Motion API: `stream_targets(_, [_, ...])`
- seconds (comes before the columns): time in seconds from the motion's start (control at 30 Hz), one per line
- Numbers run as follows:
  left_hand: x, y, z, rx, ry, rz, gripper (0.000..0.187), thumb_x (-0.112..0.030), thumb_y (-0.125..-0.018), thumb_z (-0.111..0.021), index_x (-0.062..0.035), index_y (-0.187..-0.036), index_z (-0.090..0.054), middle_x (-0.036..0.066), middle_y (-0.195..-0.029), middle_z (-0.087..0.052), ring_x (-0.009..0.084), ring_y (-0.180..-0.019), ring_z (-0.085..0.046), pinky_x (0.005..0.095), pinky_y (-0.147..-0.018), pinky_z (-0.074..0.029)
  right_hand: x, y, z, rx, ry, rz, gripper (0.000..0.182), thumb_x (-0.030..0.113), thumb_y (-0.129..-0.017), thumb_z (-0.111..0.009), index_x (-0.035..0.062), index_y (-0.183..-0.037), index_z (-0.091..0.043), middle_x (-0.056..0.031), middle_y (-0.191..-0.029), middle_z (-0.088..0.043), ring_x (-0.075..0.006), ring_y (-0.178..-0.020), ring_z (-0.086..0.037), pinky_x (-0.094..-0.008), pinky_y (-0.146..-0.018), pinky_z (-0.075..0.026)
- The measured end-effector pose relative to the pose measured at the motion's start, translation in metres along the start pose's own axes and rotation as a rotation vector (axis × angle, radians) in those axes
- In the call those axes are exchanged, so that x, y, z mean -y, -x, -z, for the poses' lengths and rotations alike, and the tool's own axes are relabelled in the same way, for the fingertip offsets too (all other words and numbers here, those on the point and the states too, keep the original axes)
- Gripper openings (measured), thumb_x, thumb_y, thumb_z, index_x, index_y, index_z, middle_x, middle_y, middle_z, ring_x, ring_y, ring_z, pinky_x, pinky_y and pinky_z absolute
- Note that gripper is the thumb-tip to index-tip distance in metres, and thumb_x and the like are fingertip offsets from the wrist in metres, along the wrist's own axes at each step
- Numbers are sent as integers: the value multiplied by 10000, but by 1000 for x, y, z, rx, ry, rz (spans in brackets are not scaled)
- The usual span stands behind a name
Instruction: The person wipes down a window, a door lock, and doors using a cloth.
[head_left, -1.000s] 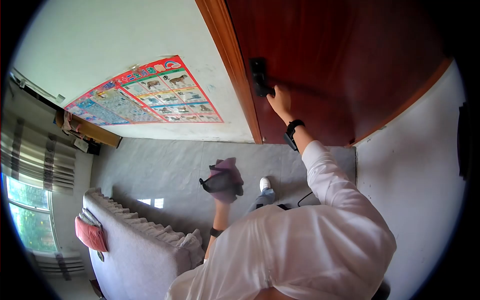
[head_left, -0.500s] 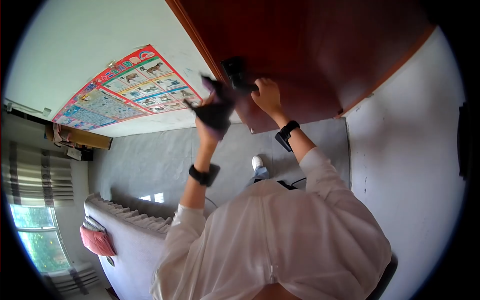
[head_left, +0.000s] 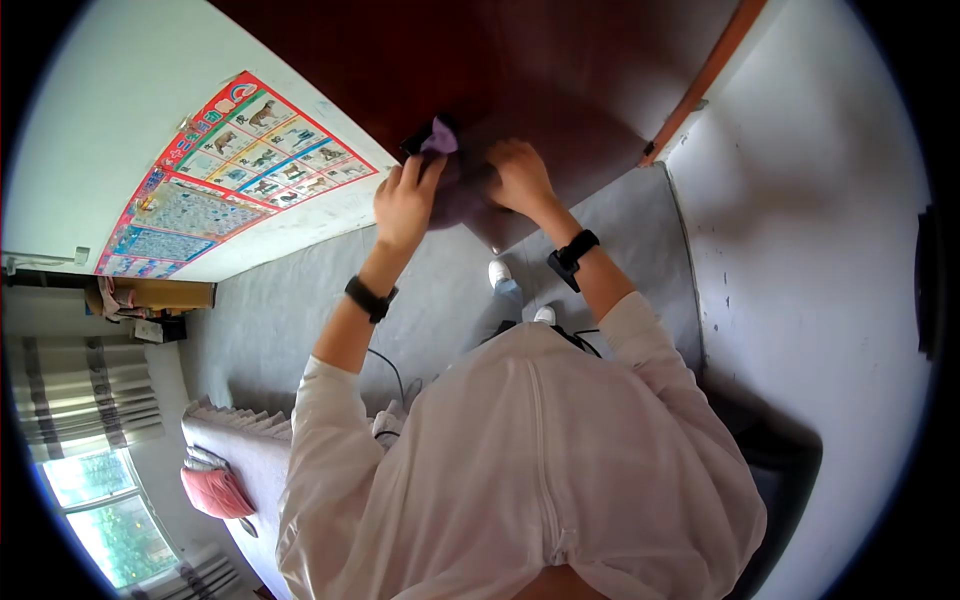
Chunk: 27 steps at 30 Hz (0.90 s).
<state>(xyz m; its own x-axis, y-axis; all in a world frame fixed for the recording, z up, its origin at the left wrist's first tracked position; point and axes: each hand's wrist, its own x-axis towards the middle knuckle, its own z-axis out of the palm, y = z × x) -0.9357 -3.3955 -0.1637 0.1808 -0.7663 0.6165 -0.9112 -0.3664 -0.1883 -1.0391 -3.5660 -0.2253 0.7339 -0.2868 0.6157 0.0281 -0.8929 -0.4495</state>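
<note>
A dark reddish-brown door [head_left: 560, 80] stands ajar in front of me, its lower corner above the floor. My left hand [head_left: 405, 205] is closed on a purple cloth [head_left: 440, 138], which it presses against the black handle plate [head_left: 412, 142] near the door's edge. Part of the cloth hangs dark and blurred below the fingers. Beside it, my right hand [head_left: 522, 180] is curled round the end of the door handle; the lever between the two hands is dark and mostly hidden. A black band sits on each wrist.
An animal poster [head_left: 250, 165] hangs on the white wall to the left. A bed [head_left: 235, 425] with a pink folded item [head_left: 215, 493] stands lower left, near a curtained window [head_left: 110, 500]. Behind my right side is a black seat [head_left: 790, 460]. Grey tiles [head_left: 300, 300] cover the floor.
The door has swung relative to my view, its lower corner shifting. My left hand has brought the cloth up from beside the handle onto the plate. The right hand stays at the handle.
</note>
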Motion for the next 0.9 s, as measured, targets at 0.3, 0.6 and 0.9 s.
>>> stream_targets(0.3, [-50,-6,38,-69,84,1,381,-86,-676,-630,-189,-1042,-646,10,-900,-550,197,-706,-556,318,-576,-492,25,39,43,50,83,13,227,89,-576,-629,58,-798,-595,-103,-826,-581,-288,-842,-548,-386,-743,-431])
stream_targets(0.6, [-66,28,45,-183,246,232,404,-32,-608,-684,-151,-992,-645,36,-926,-565,224,-792,-590,345,-624,-493,27,54,49,90,185,-31,286,68,-549,-629,30,-829,-585,-125,-872,-569,-302,-882,-528,-384,-786,-423])
stream_targets(0.9, [-87,37,42,-259,327,611,329,-90,-681,-704,-110,-1001,-629,62,-975,-579,284,-809,-614,372,-645,-500,30,53,46,108,153,-54,350,83,-577,-640,33,-919,-589,-128,-976,-581,-304,-973,-524,-400,-890,-396])
